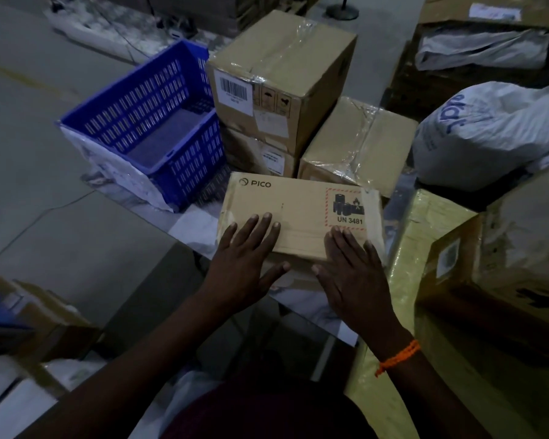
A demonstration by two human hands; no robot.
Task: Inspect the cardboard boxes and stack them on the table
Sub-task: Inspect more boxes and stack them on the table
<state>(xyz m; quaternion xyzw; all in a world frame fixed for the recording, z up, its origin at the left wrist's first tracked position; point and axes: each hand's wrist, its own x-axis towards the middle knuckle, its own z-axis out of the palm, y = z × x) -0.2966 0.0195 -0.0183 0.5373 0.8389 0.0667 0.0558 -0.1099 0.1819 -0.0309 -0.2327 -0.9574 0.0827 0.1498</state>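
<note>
- Cardboard box with the PICO print (298, 213) lies flat near the front edge of the table (194, 232), with its battery warning label facing up. It sits just in front of the other cartons.
- My left hand (244, 258) and right hand (352, 270) both rest on its lid. The fingers (263, 223) are straight and spread, pressing flat on the cardboard, not curled round anything. My thumbs reach toward each other along the near edge.
- Behind it, a taped box (286, 64) stands on a lower box (260, 153), so I judge one stack has been made.
- A third taped box (355, 147) stands alone just right of that stack, with nothing on top of it.
- I judge the task to be partway done: the PICO box is under my palms for checking and is not yet on any stack.
- A yellow-wrapped parcel (425, 236) and a big carton (504, 248) sit to my right. I cannot tell whether they belong to the job.
- A blue crate (146, 128) stands on the left, touching the stack, and a white bag (488, 134) lies far right.
</note>
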